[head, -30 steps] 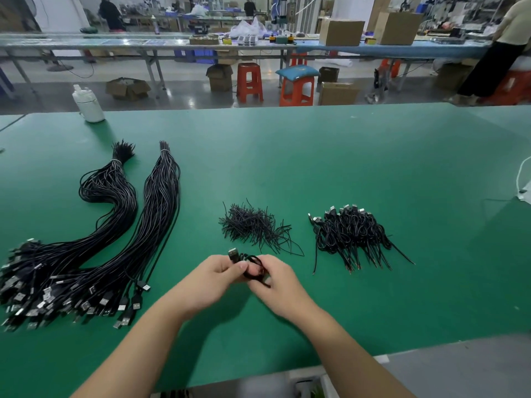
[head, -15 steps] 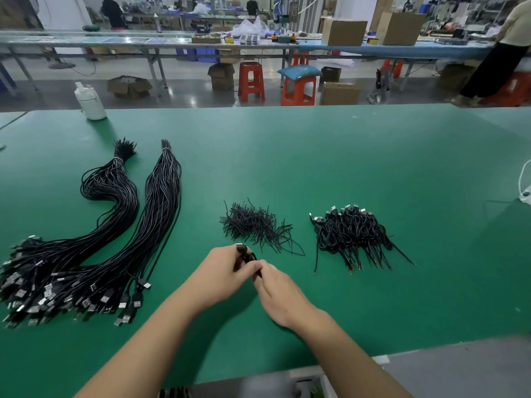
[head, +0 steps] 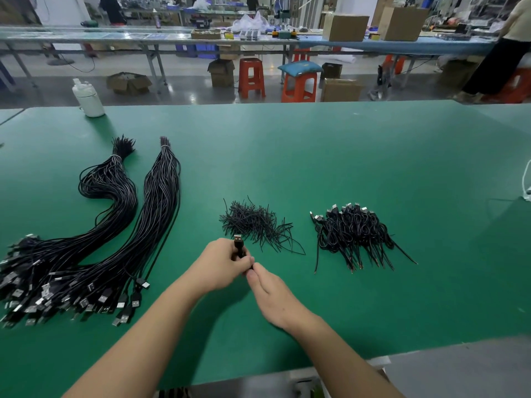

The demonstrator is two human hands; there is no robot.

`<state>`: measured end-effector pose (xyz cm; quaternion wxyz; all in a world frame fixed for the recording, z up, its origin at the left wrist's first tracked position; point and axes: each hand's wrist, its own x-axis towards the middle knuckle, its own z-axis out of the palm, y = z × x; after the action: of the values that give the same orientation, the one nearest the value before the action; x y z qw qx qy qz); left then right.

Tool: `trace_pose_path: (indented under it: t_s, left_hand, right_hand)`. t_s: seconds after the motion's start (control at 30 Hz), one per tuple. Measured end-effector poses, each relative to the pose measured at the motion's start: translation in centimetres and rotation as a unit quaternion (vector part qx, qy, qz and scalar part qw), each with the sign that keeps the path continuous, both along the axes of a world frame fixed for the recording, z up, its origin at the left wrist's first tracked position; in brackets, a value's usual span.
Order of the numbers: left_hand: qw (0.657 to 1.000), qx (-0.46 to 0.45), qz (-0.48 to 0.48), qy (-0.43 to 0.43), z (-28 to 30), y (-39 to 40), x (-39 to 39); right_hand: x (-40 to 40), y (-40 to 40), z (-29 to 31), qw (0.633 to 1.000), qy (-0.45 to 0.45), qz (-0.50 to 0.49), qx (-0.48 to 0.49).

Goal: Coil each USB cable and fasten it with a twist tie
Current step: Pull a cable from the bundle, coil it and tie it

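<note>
**Coil gathered tight, tie being closed**

Since a second ago the loose loops that showed between the hands have been drawn in, and the USB cable [head: 239,246] now stands as a tight bundle with its plug pointing up and away. The left hand [head: 219,267] grips the bundle, its fingers curled round it just below the plug. The right hand [head: 272,294] meets it from the near side, its fingertips pinching at the coil's lower end; whether a twist tie sits between them is hidden.

The step in hand looks like fastening. The next move likely calls for twisting the tie shut while the left hand keeps the coil from springing open, then setting it on the finished pile [head: 353,231] to the right of the fingers. Spare twist ties [head: 253,222] lie just beyond them; uncoiled cable bundles [head: 94,248] lie to the left on the table [head: 373,156].
</note>
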<state>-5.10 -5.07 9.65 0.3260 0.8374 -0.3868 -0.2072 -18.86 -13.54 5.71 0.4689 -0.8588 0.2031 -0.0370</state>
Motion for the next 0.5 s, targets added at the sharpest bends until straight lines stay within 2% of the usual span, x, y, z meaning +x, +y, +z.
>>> trace_pose_path:
  t_s: [0.17,0.23,0.3,0.33,0.37,0.43,0.5]
  left_hand:
    - [1.0,0.011,-0.018,0.007,-0.2,-1.2,0.1]
    - [0.994,-0.03,-0.031,0.099,-0.4,-1.6,0.2]
    - [0.964,-0.091,-0.015,0.249,-0.7,-2.0,0.4]
    - [0.958,-0.096,0.01,0.272,-1.1,-2.4,0.6]
    - [0.965,-0.081,0.041,0.247,-1.7,-2.9,0.8]
    - [0.991,-0.013,0.088,0.097,-3.0,-4.1,1.2]
    - [0.994,0.031,0.107,-0.018,-4.1,-5.0,1.3]
  right_hand:
    - [0.7,0.0,-0.6,0.999,-0.011,-0.046,-0.014]
    - [0.8,-0.6,-0.9,0.996,-0.031,-0.077,-0.021]
    - [0.9,-1.5,-1.4,0.99,-0.042,-0.136,-0.024]
    - [0.9,-2.0,-1.8,0.985,-0.043,-0.167,-0.022]
    - [0.8,-2.5,-2.2,0.981,-0.043,-0.19,-0.018]
    - [0.6,-3.1,-2.9,0.976,-0.041,-0.215,-0.002]
    - [0.5,-3.3,-3.5,0.973,-0.044,-0.225,0.011]
